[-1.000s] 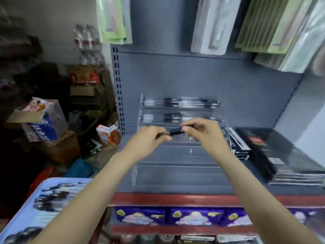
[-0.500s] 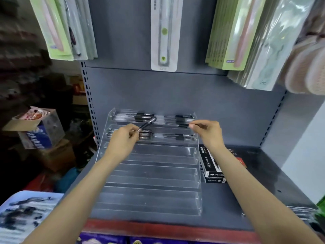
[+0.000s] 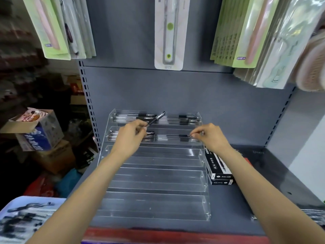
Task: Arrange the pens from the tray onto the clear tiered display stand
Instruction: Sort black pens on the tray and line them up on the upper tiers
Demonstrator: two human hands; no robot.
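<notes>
A: Where is the clear tiered display stand (image 3: pixel 154 175), and what is on it?

B: It sits on a grey shelf (image 3: pixel 260 191) against a grey back panel. Its top two tiers hold pens lying lengthwise; the three tiers in front of them hold nothing I can make out.

A: What are the hands doing?

B: The left hand (image 3: pixel 129 136) is over the left half of the stand's second tier, fingers curled, pinching a black pen (image 3: pixel 157 118). That pen tilts up and to the right, its far end over the top tier. The right hand (image 3: pixel 210 136) is at the right end of the second tier, thumb and fingertips pinched on the end of a second pen (image 3: pixel 181 136) lying in that tier.

A: And the tray?

B: The tray (image 3: pixel 10 208) is pale blue, well to the lower left of the stand, with dark pens on it, though blurred.

A: Anything just beside the stand?

B: Two stacked black pen boxes (image 3: pixel 219 170) touch its right side. Packaged goods hang above it.
</notes>
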